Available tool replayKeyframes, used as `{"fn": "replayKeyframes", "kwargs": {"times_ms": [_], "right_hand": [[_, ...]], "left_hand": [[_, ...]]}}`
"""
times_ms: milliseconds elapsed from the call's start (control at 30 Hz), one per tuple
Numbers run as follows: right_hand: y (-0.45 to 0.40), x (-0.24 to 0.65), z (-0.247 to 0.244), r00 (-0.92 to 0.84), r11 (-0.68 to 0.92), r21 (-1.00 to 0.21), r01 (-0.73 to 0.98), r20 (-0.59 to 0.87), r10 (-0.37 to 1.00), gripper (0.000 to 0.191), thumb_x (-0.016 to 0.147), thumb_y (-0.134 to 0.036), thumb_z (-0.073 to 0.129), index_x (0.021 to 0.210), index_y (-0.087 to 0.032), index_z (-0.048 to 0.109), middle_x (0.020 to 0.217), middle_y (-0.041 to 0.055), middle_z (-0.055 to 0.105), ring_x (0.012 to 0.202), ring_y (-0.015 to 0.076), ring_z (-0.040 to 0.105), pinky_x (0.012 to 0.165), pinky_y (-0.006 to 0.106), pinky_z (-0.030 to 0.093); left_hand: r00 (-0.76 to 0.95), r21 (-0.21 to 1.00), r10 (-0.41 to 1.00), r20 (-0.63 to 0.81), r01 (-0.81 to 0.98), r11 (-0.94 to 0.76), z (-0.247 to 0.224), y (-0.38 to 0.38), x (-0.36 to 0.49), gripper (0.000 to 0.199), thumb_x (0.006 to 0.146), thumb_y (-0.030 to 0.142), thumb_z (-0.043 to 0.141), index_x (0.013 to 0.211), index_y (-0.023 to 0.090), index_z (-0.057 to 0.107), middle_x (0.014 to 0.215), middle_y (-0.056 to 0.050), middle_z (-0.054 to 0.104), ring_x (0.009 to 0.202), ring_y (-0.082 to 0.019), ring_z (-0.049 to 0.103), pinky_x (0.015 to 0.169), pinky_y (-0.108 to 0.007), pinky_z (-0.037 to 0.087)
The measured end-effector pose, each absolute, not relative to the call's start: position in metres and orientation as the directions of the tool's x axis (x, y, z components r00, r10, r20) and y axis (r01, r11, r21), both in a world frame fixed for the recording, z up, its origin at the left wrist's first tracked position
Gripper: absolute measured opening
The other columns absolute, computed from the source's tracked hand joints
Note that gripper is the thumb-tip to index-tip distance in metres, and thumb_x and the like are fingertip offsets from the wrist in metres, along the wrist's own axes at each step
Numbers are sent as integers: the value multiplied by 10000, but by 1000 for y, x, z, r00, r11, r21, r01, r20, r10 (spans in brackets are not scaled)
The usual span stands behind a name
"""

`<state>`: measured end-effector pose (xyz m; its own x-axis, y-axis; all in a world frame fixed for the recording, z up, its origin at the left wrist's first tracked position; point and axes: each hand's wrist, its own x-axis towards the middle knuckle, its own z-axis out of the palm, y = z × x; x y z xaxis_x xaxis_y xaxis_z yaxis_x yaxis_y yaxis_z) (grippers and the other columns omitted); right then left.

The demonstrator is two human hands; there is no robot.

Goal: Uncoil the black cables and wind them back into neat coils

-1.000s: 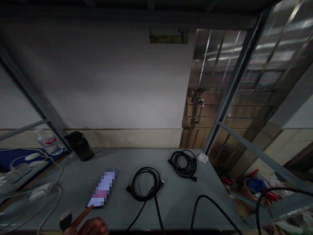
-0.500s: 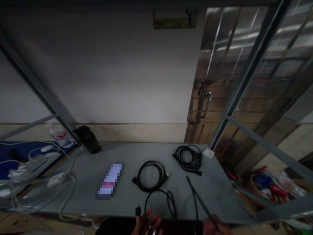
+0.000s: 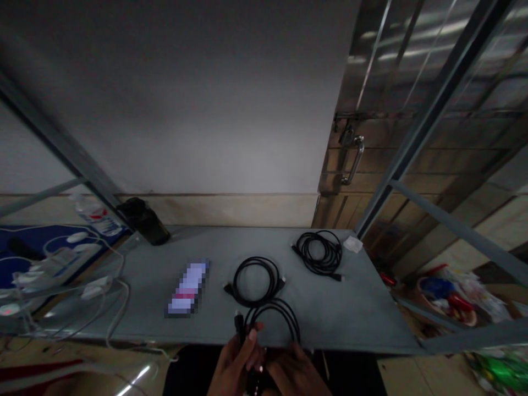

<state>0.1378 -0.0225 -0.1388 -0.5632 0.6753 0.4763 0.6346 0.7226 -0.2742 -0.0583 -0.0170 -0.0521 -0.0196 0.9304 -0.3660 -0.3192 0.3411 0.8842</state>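
At the table's near edge, my left hand (image 3: 241, 357) is closed around a black cable (image 3: 275, 304) close to its plug, which sticks up above the fingers. Several strands arch up from it and come down into my right hand (image 3: 291, 369), whose fingers are curled on the same cable. Just beyond the arch lies a second black cable (image 3: 235, 280), coiled in a ring with its plugs to either side. Farther right rests a third coiled black cable (image 3: 303, 264), wound in a thicker bundle. The lower parts of both hands run out of view.
A phone (image 3: 187, 289) with a blurred screen lies on the grey table (image 3: 355, 313). A dark bottle (image 3: 148, 223) leans at the back left. Power strips and white cords (image 3: 119, 297) fill the left side. Crumpled paper (image 3: 352, 244) sits back right; metal posts (image 3: 396, 181) frame the table.
My right hand has moved left from the right side, close to my left hand. The cable's loose length is gathered into a loop of several strands. The view has tilted down slightly.
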Motion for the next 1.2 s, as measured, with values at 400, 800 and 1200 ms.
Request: {"fn": "replayKeyframes", "kwargs": {"times_ms": [400, 800, 1200], "right_hand": [[111, 118, -61, -588, 701, -138, 699, 446, 674, 222, 995, -388, 878, 1092, -227, 760, 1046, 38, 714, 1091, 260, 666, 1054, 435, 557], [123, 113, -105, -559, 683, -347, 643, 396, 728, 680, 880, -725, 887, 1323, -229, 744, 1278, 80, 719, 1234, 299, 631, 1152, 503, 532], [132, 109, -112, -439, 604, -380, 700, 438, 785, 200, 997, -217, 856, 1181, -244, 781, 1251, 78, 705, 1190, 267, 650, 1094, 469, 593]], "left_hand": [[-208, 771, 900, 382, 608, -187, -60, 123, -105, 502, 1011, 680, 626, 1073, 199, 756, 1110, -169, 782, 1109, -373, 743, 1079, -597, 587], [-311, 782, 866, 390, 608, -134, -96, 115, -111, 717, 1095, 637, 606, 1612, 156, 486, 1513, -227, 613, 1437, -390, 617, 1256, -653, 487], [311, 424, 803, 508, 722, -547, -89, 108, -100, 321, 1088, 272, 680, 1393, 285, 777, 1490, -122, 724, 1471, -344, 607, 1256, -597, 515]]}}
